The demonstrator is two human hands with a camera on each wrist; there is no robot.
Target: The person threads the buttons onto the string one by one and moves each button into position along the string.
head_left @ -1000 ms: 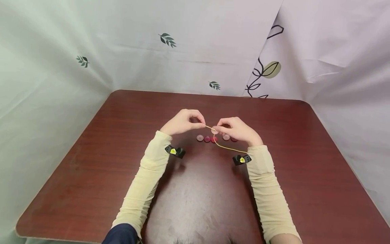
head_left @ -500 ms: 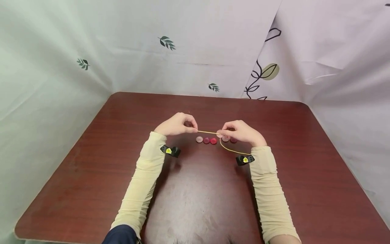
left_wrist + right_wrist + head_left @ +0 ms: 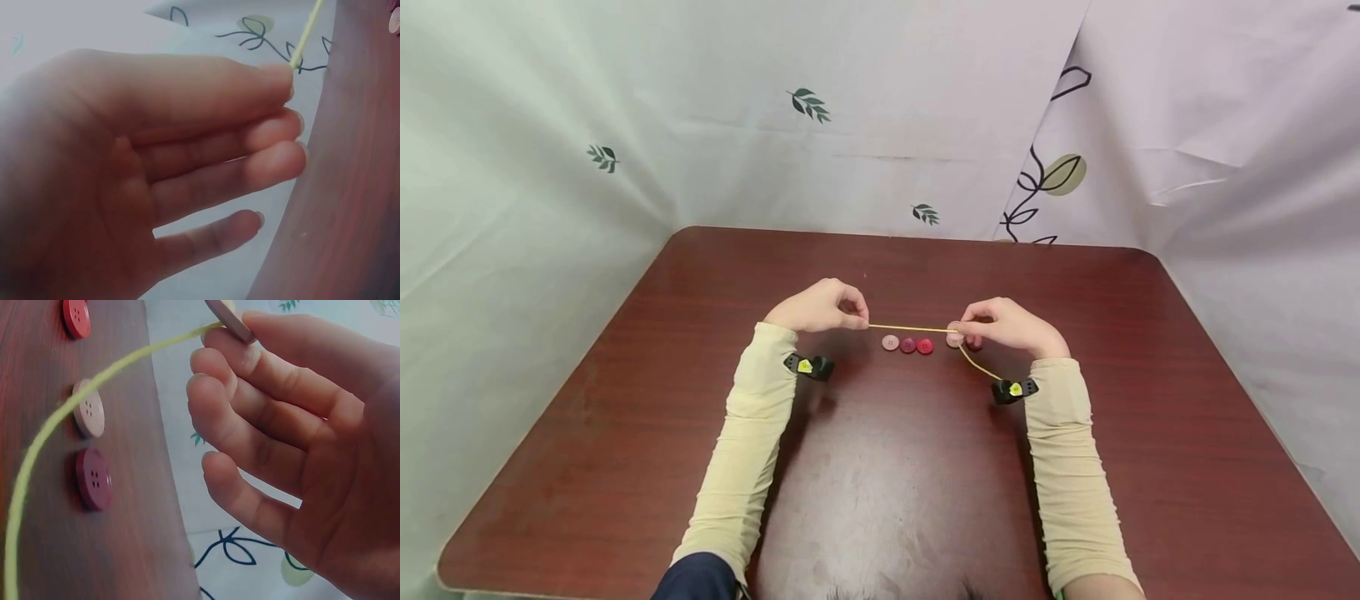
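Observation:
Between thumb and forefinger, my left hand (image 3: 820, 307) pinches a yellow string (image 3: 913, 328). The string runs almost straight across to a pale pink button (image 3: 230, 320), which my right hand (image 3: 1011, 323) pinches on edge in the right wrist view. It appears to pass through that button, though the holes are hidden, and its other end curves down toward the right wrist. Below the hands, a pink button (image 3: 891, 342), a maroon button (image 3: 907, 345) and a red button (image 3: 925, 346) lie in a row. Under the right hand lie another pink button (image 3: 89, 409) and a maroon one (image 3: 95, 479).
The brown wooden table (image 3: 865, 467) has rounded far corners. Behind and beside it hangs a pale cloth (image 3: 880, 117) with leaf prints. A small black wrist camera (image 3: 808, 367) sits on the left sleeve, and another camera (image 3: 1015, 390) on the right.
The hands have drawn apart, left hand leftward and right hand rightward with the pink button. More string now stretches between them, and the loop hanging by the right wrist has become shorter.

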